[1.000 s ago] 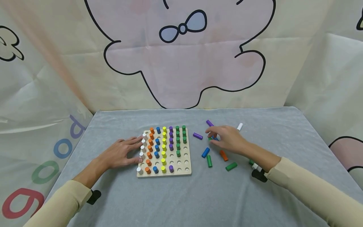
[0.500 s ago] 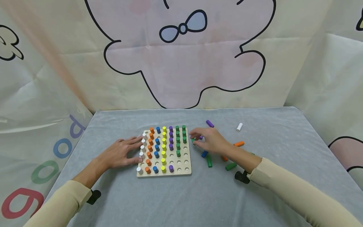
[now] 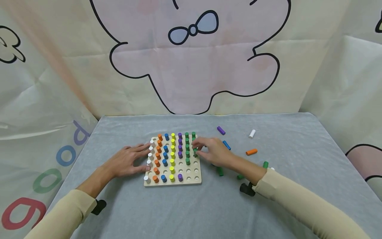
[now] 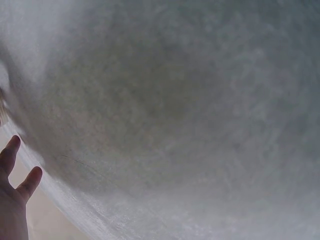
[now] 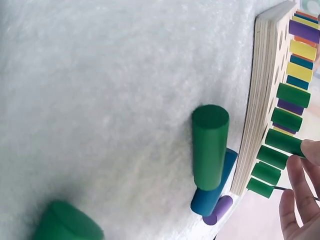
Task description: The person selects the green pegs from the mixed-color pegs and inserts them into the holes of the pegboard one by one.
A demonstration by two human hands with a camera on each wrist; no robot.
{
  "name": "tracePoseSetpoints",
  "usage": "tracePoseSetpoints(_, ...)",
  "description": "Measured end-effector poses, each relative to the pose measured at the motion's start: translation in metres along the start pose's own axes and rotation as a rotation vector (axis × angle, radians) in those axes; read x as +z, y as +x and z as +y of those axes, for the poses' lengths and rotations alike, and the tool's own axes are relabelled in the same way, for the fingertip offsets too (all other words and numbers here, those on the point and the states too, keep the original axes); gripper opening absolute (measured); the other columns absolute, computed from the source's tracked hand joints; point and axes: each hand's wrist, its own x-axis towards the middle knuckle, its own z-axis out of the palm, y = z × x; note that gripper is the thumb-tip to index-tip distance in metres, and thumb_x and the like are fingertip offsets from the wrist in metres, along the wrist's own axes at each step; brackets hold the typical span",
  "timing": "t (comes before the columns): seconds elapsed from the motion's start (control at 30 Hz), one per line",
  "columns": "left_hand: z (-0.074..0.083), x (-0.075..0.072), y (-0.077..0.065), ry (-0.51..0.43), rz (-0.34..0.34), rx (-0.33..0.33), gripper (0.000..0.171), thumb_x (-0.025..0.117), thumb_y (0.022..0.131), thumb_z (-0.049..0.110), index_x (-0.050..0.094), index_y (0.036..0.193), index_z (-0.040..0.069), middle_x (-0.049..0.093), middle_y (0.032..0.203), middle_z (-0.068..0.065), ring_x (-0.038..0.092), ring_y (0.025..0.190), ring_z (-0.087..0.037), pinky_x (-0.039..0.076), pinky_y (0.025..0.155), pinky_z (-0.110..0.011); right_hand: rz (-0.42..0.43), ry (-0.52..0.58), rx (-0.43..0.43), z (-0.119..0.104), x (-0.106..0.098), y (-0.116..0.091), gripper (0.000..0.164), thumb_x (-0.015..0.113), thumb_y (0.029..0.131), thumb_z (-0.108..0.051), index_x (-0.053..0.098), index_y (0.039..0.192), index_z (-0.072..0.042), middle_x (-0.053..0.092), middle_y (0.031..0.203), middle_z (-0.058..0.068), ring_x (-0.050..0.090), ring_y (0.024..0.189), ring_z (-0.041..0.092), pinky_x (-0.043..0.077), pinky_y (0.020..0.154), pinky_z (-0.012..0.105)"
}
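Observation:
A wooden pegboard (image 3: 192, 183) lies on the cloth-covered table, with columns of white, orange, blue, yellow, purple and green pegs standing in it. My left hand (image 3: 126, 162) rests at the board's left edge, fingers spread and touching it beside the white pegs (image 3: 147, 179); only two of its digits show in the left wrist view. Over the board's right edge, my right hand (image 3: 217, 152) pinches a green peg (image 5: 284, 141) between thumb and fingers. That peg stands upright in the rightmost column, in line with the other green pegs (image 5: 272, 156).
Loose pegs lie right of the board: purple (image 3: 221, 130), white (image 3: 252, 133), blue (image 3: 226, 145), orange (image 3: 251, 151) and several green ones (image 3: 220, 171). My right forearm covers part of this area. A printed cloth backdrop (image 3: 191, 73) rises behind the table.
My right hand has moved left from among the loose pegs to the board's right column, carrying a green peg that now stands there. The left hand has stayed put.

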Motion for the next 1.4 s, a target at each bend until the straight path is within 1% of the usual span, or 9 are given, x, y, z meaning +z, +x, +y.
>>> tracePoseSetpoints(0.2,-0.001,0.001,0.000,0.001,0.004,0.003,0.078,0.059,0.089,0.064,0.051,0.147,0.012,0.038,0.157,-0.009,0.038,0.141,-0.038,0.039,0.100,-0.064,-0.005,0.001,0.007,0.000,0.004,0.000,0.030,0.075,0.088,-0.002,0.067,0.116,-0.005,0.075,0.103,0.006,0.068,0.090,0.014,0.054,0.086,0.042)
tracePoseSetpoints(0.37,-0.001,0.001,0.000,-0.004,0.004,0.004,0.078,0.059,0.089,0.064,0.051,0.147,0.013,0.038,0.158,-0.009,0.038,0.142,-0.039,0.039,0.100,-0.064,-0.008,-0.010,0.023,0.001,0.006,0.000,0.030,0.074,0.088,-0.003,0.067,0.117,-0.006,0.075,0.104,0.004,0.068,0.090,0.014,0.054,0.084,0.041)
tracePoseSetpoints(0.6,-0.001,0.001,0.000,0.002,0.008,0.008,0.078,0.059,0.089,0.064,0.050,0.147,0.012,0.038,0.157,-0.009,0.038,0.142,-0.039,0.039,0.100,-0.063,-0.016,-0.004,0.038,0.001,0.004,-0.001,0.028,0.074,0.088,-0.004,0.068,0.116,-0.007,0.074,0.102,0.002,0.065,0.085,0.010,0.054,0.080,0.041)
tracePoseSetpoints(0.73,0.000,0.000,0.000,0.000,0.008,0.008,0.078,0.059,0.089,0.064,0.050,0.147,0.012,0.037,0.158,-0.009,0.038,0.142,-0.039,0.040,0.100,-0.063,-0.022,-0.006,0.047,0.001,0.003,-0.002,0.030,0.075,0.088,-0.003,0.068,0.117,-0.007,0.074,0.102,0.001,0.064,0.085,0.008,0.054,0.080,0.041)
tracePoseSetpoints(0.93,0.000,0.000,-0.001,-0.005,0.007,0.008,0.078,0.060,0.089,0.064,0.050,0.147,0.012,0.037,0.158,-0.009,0.037,0.142,-0.039,0.039,0.100,-0.064,-0.061,-0.025,0.060,0.001,0.002,-0.003,0.035,0.074,0.088,-0.003,0.066,0.121,-0.008,0.074,0.106,0.001,0.063,0.085,0.008,0.055,0.079,0.037)
tracePoseSetpoints(1.1,0.000,0.000,-0.001,-0.001,0.007,0.008,0.078,0.060,0.089,0.063,0.050,0.147,0.012,0.037,0.158,-0.010,0.038,0.141,-0.040,0.040,0.100,-0.064,-0.075,-0.037,0.077,0.004,-0.006,-0.007,0.038,0.072,0.090,-0.004,0.064,0.126,-0.007,0.073,0.112,0.003,0.064,0.086,0.010,0.054,0.074,0.036)
tracePoseSetpoints(1.17,0.000,0.001,-0.001,0.000,0.005,0.004,0.078,0.060,0.089,0.063,0.050,0.147,0.012,0.037,0.158,-0.009,0.038,0.141,-0.040,0.040,0.100,-0.064,-0.080,-0.036,0.101,0.006,-0.013,-0.009,0.038,0.072,0.090,-0.005,0.064,0.127,-0.007,0.073,0.112,0.004,0.064,0.088,0.011,0.054,0.076,0.038)
tracePoseSetpoints(1.3,-0.001,0.001,0.000,0.002,0.002,-0.001,0.079,0.059,0.089,0.064,0.049,0.148,0.012,0.036,0.158,-0.009,0.037,0.142,-0.040,0.039,0.100,-0.064,-0.089,-0.037,0.141,0.014,-0.025,-0.016,0.039,0.072,0.090,-0.006,0.064,0.128,-0.006,0.073,0.113,0.005,0.065,0.092,0.014,0.054,0.084,0.043)
tracePoseSetpoints(1.4,0.000,0.001,0.000,0.000,0.004,0.003,0.078,0.059,0.089,0.063,0.049,0.148,0.012,0.037,0.158,-0.009,0.038,0.142,-0.040,0.039,0.100,-0.064,-0.088,-0.053,0.142,0.022,-0.034,-0.023,0.038,0.073,0.089,-0.006,0.065,0.126,-0.006,0.073,0.112,0.004,0.066,0.092,0.014,0.054,0.084,0.044)
